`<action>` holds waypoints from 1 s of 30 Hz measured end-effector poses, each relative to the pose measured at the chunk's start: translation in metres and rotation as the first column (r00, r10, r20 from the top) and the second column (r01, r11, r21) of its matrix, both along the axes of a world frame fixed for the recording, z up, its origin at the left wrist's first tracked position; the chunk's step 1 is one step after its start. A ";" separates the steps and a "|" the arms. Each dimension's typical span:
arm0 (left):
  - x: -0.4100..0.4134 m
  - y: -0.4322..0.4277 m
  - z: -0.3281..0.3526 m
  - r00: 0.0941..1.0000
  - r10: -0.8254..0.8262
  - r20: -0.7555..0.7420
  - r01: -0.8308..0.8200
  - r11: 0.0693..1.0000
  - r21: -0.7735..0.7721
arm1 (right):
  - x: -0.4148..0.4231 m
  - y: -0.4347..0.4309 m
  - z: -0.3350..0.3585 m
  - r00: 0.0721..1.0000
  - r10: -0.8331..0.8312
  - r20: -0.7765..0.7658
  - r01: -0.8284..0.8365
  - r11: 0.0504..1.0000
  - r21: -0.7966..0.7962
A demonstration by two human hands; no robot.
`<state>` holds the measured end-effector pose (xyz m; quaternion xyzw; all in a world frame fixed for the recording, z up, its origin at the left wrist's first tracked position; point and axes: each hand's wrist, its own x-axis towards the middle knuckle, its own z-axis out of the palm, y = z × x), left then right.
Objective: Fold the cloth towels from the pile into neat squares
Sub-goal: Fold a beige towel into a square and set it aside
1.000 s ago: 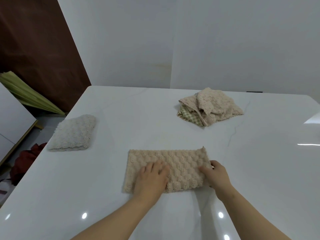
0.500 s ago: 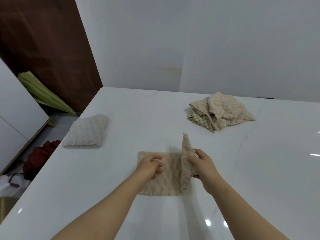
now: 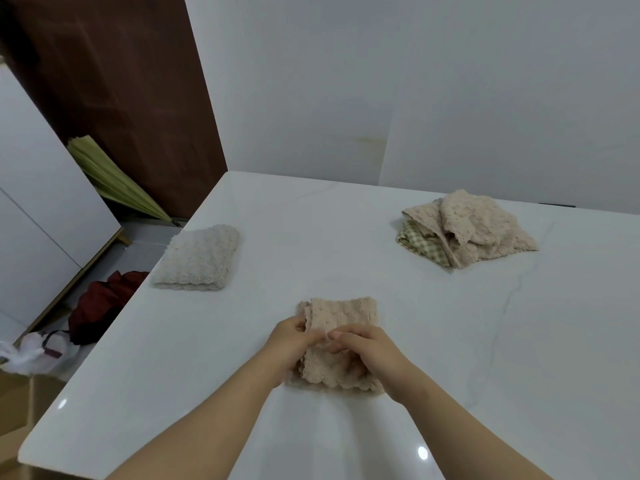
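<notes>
Roughly one and a half down: the white towel [image 3: 197,258] sits folded at the bench's [image 3: 346,220] left edge. The beige towel [image 3: 343,313] lies front-centre, nearly square, left hand [image 3: 291,341] and right hand [image 3: 370,346] both pinching its top layer. The pile [image 3: 474,226] (far right) has several to go.

Bubble-patterned beige towel [image 3: 341,317]; cream towel [image 3: 197,259]; pile [image 3: 485,223] beige, with green-checked cloth [image 3: 415,242]; table [image 3: 346,237] white, grey-veined
</notes>
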<state>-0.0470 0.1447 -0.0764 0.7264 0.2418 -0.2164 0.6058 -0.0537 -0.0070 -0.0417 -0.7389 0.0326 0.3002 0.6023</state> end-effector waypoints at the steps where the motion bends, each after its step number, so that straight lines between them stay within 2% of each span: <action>1: -0.001 0.000 0.000 1.000 -0.003 0.031 0.002 0.999 0.034 | 0.001 -0.001 -0.001 0.999 -0.033 0.013 0.033 0.999 -0.006; 4: -0.001 0.003 -0.003 0.997 0.018 0.070 -0.023 0.998 0.060 | 0.004 -0.006 -0.006 0.986 -0.151 0.067 0.155 0.986 -0.061; 7: -0.001 0.007 -0.007 0.995 0.009 0.100 -0.019 0.994 0.104 | 0.007 -0.011 -0.014 0.979 -0.175 0.109 0.190 0.970 -0.154; 10: -0.003 0.010 -0.012 0.989 -0.095 0.114 0.059 0.956 0.288 | 0.008 -0.013 -0.021 0.983 -0.124 0.139 0.155 0.957 -0.246; 13: -0.007 0.009 -0.012 0.962 -0.217 0.164 0.091 0.824 0.559 | 0.006 -0.013 -0.027 0.951 -0.040 0.307 0.171 0.894 -0.415; 15: -0.011 0.006 -0.013 0.898 -0.381 0.221 0.091 0.652 0.753 | 0.003 -0.015 -0.032 0.895 0.139 0.425 0.157 0.793 -0.589; 16: -0.013 0.003 -0.014 0.846 -0.487 0.216 0.115 0.563 0.819 | 0.002 -0.016 -0.035 0.865 0.247 0.437 0.119 0.745 -0.657; 19: -0.016 -0.003 -0.023 0.738 -0.669 0.091 0.244 0.390 0.888 | -0.001 -0.016 -0.041 0.831 0.452 0.323 -0.046 0.635 -0.771; 23: -0.019 -0.002 -0.033 0.746 -0.665 -0.034 0.298 0.288 0.910 | -0.002 -0.015 -0.049 0.848 0.488 0.207 -0.135 0.576 -0.806; 28: -0.021 -0.003 -0.035 0.762 -0.643 -0.080 0.326 0.273 0.905 | -0.001 -0.012 -0.055 0.867 0.482 0.130 -0.170 0.530 -0.831; 30: -0.016 -0.005 -0.031 0.769 -0.635 -0.075 0.349 0.319 0.881 | 0.000 -0.012 -0.055 0.865 0.486 0.121 -0.177 0.522 -0.834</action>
